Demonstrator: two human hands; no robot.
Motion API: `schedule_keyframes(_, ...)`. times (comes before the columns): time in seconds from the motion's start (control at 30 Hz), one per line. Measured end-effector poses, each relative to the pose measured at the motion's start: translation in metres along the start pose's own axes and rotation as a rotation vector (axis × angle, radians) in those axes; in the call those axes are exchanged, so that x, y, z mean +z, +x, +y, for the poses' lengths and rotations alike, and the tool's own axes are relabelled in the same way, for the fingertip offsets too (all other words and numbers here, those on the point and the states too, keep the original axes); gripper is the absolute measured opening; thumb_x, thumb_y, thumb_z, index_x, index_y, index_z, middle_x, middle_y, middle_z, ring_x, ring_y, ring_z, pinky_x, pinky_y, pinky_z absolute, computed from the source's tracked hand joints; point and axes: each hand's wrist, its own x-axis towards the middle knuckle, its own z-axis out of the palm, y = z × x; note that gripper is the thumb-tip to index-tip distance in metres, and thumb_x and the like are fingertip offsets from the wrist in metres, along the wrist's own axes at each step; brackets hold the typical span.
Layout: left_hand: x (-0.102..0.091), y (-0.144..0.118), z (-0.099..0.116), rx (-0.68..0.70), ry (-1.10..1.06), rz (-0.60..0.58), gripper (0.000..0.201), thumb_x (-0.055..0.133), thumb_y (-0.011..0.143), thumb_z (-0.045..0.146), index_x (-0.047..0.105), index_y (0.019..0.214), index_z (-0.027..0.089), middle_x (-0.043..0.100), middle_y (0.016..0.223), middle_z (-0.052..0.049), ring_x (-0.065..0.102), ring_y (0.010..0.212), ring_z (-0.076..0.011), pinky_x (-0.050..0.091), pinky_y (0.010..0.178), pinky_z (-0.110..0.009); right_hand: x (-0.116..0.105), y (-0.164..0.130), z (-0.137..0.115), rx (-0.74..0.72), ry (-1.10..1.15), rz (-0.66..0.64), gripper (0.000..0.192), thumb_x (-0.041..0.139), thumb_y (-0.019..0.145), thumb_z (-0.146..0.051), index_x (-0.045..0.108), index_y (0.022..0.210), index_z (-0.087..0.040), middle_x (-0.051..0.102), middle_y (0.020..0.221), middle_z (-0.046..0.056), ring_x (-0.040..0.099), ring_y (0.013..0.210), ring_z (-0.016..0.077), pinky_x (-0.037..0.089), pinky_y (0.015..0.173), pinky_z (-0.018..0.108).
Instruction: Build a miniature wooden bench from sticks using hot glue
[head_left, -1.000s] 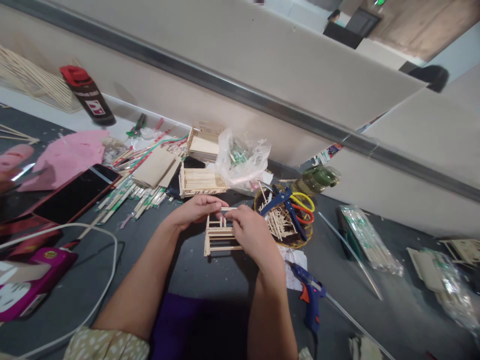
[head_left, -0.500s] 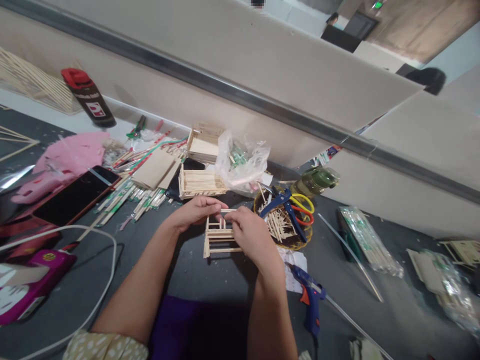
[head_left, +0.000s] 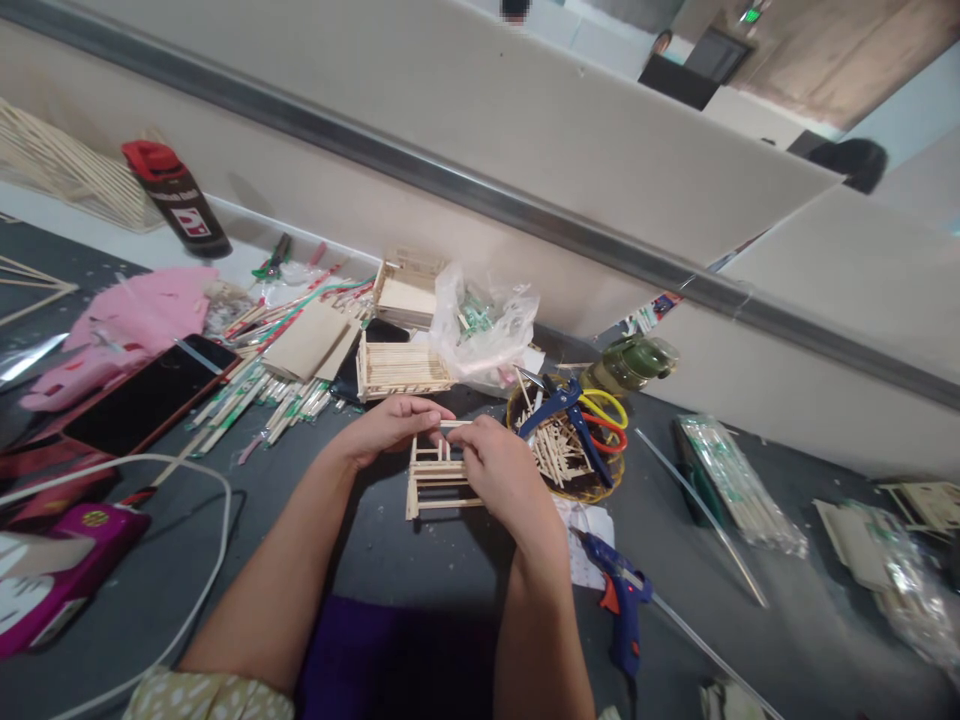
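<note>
Left of the stick frame [head_left: 439, 478], the left hand [head_left: 394, 425] pinched its top rail to steady it on the desk [head_left: 420, 560]. Right of the stick frame, the right hand [head_left: 499, 470] clamped its side, bracing the joint. Farther right lay a blue glue gun [head_left: 619, 605].

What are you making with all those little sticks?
A person is working on a small wooden stick frame on a dark table. The left hand and right hand both pinch one thin stick along the frame's top edge. A blue glue gun lies to the right, near a basket of cut sticks with blue cutters. A finished stick box sits behind.
</note>
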Motion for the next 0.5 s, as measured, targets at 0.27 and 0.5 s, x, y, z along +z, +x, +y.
schedule_keyframes(0.27, -0.0007, 0.0004, -0.0020, 0.009, -0.003, -0.006, 0.058, 0.065, 0.080, 0.054, 0.066, 0.118, 0.010, 0.072, 0.084, -0.012, 0.025, 0.040, -0.0027, 0.010, 0.039, -0.021, -0.0011, 0.0001, -0.0008, 0.003, -0.010, -0.006, 0.033, 0.044, 0.091, -0.009, 0.073, 0.100, -0.023, 0.064, 0.093, 0.004, 0.060, 0.090, 0.0141, 0.039, 0.077, 0.022)
schedule_keyframes(0.5, -0.0015, 0.0011, -0.0024, -0.014, 0.022, 0.009, 0.054, 0.064, 0.082, 0.052, 0.066, 0.119, 0.012, 0.071, 0.082, -0.009, 0.024, 0.041, -0.0027, 0.009, 0.040, -0.022, -0.0001, 0.0001, -0.0009, 0.003, -0.004, -0.009, 0.035, 0.043, 0.091, -0.009, 0.073, 0.100, -0.023, 0.064, 0.093, 0.004, 0.059, 0.089, 0.0141, 0.040, 0.077, 0.023)
